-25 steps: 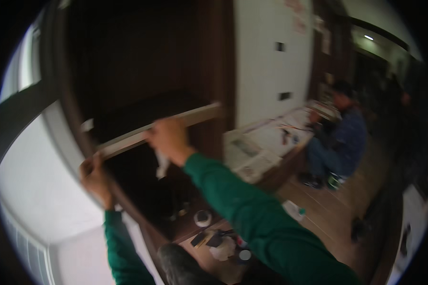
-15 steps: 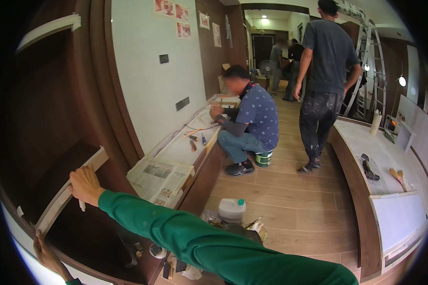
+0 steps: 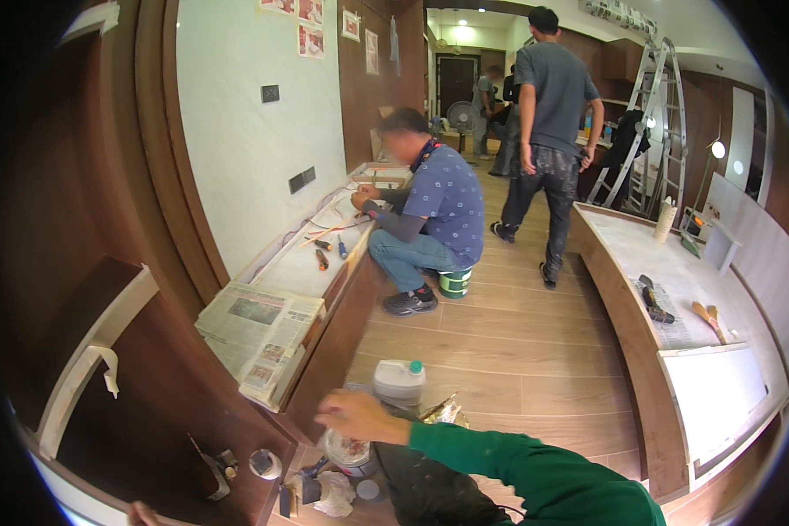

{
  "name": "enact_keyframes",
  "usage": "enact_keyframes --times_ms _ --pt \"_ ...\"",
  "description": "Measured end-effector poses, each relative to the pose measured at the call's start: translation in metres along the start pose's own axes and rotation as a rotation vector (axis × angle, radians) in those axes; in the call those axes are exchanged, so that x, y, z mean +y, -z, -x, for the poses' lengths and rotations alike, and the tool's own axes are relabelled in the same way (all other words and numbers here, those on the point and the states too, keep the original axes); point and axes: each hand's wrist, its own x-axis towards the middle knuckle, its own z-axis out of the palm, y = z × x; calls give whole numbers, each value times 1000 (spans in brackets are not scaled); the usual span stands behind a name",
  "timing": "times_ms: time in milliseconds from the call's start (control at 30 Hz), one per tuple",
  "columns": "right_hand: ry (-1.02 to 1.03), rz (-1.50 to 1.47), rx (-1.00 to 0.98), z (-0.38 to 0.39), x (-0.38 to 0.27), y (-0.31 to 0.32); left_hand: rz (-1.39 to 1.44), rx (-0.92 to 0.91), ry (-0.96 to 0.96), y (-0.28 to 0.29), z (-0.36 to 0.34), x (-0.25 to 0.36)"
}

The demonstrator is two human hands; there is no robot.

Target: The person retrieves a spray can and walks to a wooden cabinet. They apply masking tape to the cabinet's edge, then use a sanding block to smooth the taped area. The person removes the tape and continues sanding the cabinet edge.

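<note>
My right hand [image 3: 359, 416], in a green sleeve, is above an open tub [image 3: 349, 451] of smeared material on the floor. Its fingers bend downward and are blurred, so their grip is unclear. Only a bit of my left hand [image 3: 140, 515] shows at the lower edge, below the dark cabinet. A pale strip of masking tape [image 3: 66, 386] covers the edge of the cabinet shelf, and a loose tape end [image 3: 110, 373] hangs from it. Beside the tub lie a crumpled pale rag [image 3: 334, 494] and dark scraper-like pieces [image 3: 307, 486].
A jug with a green cap [image 3: 400, 383] stands behind my hand. Newspaper [image 3: 259, 329] covers the low ledge, where a person [image 3: 443, 210] sits on a bucket. Another person [image 3: 557, 131] walks in the aisle. At right are a low platform [image 3: 618, 289] and a stepladder [image 3: 662, 123].
My right hand has left the taped shelf edge and moved right, over the tub. My left hand has dropped to the lower edge. A loose tape end now hangs visibly. The walking person moved away.
</note>
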Motion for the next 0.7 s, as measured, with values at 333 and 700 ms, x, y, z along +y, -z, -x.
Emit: enact_keyframes --times_ms 333,700 --pt "-96 385 -229 117 68 15 47 -926 -69 -77 191 -44" --pt "-348 498 -517 76 32 12 -40 -1544 -241 -76 195 -98"
